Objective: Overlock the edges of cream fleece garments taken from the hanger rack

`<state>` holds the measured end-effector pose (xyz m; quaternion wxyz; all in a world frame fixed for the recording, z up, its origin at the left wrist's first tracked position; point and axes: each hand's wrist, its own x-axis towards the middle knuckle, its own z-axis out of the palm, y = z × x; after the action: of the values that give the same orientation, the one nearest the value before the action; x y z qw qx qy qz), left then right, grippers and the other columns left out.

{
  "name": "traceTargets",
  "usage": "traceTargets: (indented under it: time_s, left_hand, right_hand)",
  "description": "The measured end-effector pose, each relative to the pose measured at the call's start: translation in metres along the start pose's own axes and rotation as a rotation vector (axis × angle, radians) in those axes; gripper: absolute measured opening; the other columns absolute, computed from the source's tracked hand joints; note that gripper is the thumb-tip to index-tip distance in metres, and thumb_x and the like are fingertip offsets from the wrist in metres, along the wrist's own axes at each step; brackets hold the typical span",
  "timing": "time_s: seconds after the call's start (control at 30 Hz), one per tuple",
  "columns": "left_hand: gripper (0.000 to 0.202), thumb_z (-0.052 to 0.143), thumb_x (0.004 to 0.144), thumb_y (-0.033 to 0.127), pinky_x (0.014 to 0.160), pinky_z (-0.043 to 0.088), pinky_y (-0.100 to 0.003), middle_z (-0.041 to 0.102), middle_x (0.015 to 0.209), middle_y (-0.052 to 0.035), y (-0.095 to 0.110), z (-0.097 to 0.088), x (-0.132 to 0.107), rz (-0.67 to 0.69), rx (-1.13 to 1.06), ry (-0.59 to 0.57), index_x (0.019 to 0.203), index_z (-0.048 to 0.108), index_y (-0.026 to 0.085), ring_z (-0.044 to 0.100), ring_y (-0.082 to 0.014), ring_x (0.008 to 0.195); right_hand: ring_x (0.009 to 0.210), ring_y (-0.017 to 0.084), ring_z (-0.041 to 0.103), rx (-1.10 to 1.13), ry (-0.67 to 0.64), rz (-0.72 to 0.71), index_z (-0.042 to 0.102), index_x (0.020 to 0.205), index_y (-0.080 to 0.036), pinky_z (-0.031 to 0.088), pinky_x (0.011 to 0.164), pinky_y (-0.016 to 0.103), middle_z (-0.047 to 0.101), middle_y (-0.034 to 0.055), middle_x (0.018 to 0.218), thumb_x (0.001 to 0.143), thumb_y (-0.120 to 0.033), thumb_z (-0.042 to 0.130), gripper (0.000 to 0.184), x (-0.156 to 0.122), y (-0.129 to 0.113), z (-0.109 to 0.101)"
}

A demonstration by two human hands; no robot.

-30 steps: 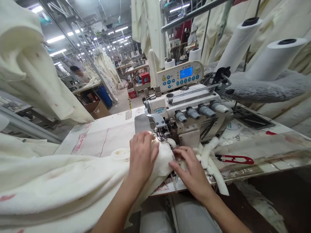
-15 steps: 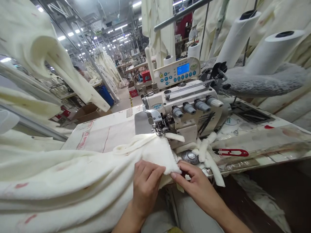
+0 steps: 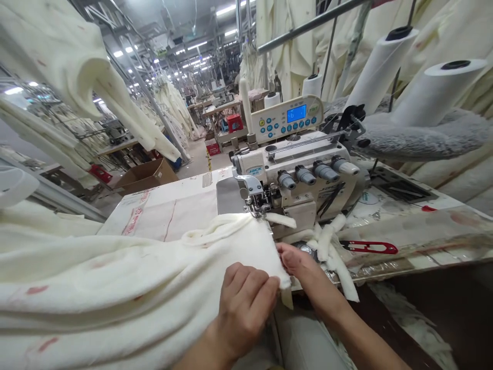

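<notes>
Evidently the cream fleece fabric [image 3: 127, 277] is being lined up at the presser foot [image 3: 259, 206] of the overlock machine [image 3: 296, 180]. Its near corner is pinched by the left hand [image 3: 246, 303], while its right edge is gripped by the right hand [image 3: 298, 259]. Next, both edges likely need to be kept level and fed straight.

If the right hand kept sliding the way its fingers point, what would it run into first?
The right hand points up along the fabric edge toward the sewing machine. It would probably meet the presser foot first, though depth is hard to judge.
</notes>
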<state>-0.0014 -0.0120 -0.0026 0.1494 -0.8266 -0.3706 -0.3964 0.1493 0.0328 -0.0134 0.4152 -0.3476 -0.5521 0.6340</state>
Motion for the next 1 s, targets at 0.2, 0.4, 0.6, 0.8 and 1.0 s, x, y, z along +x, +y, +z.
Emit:
traceTargets:
  time_s: [0.2, 0.4, 0.6, 0.8, 1.0]
  left_hand:
    - [0.019, 0.044, 0.086, 0.02, 0.08, 0.041, -0.034, 0.057, 0.097, -0.0083, -0.028, -0.004, 0.034, -0.206, -0.081, -0.258, 0.098, 0.056, 0.013, 0.048, -0.0188, 0.091]
    - [0.028, 0.039, 0.087, 0.02, 0.078, 0.043, -0.036, 0.056, 0.093, -0.0068, -0.039, 0.01, 0.048, -0.308, 0.119, -0.325, 0.111, 0.055, 0.015, 0.046, -0.0202, 0.088]
    - [0.032, 0.04, 0.088, 0.029, 0.077, 0.042, -0.04, 0.054, 0.099, -0.0059, -0.033, 0.013, 0.056, -0.356, 0.193, -0.458, 0.117, 0.052, 0.023, 0.045, -0.0221, 0.091]
    - [0.037, 0.046, 0.086, 0.031, 0.074, 0.042, -0.038, 0.053, 0.099, -0.0072, -0.038, 0.019, 0.054, -0.283, 0.253, -0.42, 0.122, 0.05, 0.024, 0.045, -0.0221, 0.089]
    - [0.044, 0.051, 0.083, 0.034, 0.077, 0.042, -0.039, 0.051, 0.104, -0.0091, -0.036, 0.015, 0.053, -0.242, 0.256, -0.443, 0.126, 0.046, 0.027, 0.046, -0.0235, 0.092]
  right_hand:
    - [0.058, 0.01, 0.04, 0.05, 0.094, 0.008, 0.055, 0.077, -0.014, 0.031, 0.051, 0.019, 0.05, -0.0021, 0.067, 0.079, -0.045, 0.061, 0.032, 0.016, -0.005, 0.007]
    - [0.065, 0.012, 0.046, 0.007, 0.169, 0.002, 0.06, 0.084, -0.013, 0.036, 0.056, 0.02, 0.058, 0.0009, 0.073, 0.077, -0.042, 0.062, 0.03, 0.013, -0.002, 0.002]
    - [0.061, 0.011, 0.045, 0.116, 0.153, 0.07, 0.06, 0.084, -0.013, 0.035, 0.054, 0.019, 0.058, -0.0002, 0.069, 0.075, -0.044, 0.064, 0.033, 0.017, 0.011, -0.001]
    - [0.06, 0.01, 0.044, 0.117, 0.145, 0.058, 0.06, 0.08, -0.012, 0.033, 0.053, 0.02, 0.056, -0.0009, 0.069, 0.077, -0.041, 0.063, 0.029, 0.018, 0.004, -0.002]
    - [0.06, 0.011, 0.045, 0.149, 0.143, 0.058, 0.058, 0.079, -0.013, 0.034, 0.053, 0.021, 0.056, -0.0002, 0.069, 0.076, -0.041, 0.064, 0.029, 0.019, 0.003, -0.005]
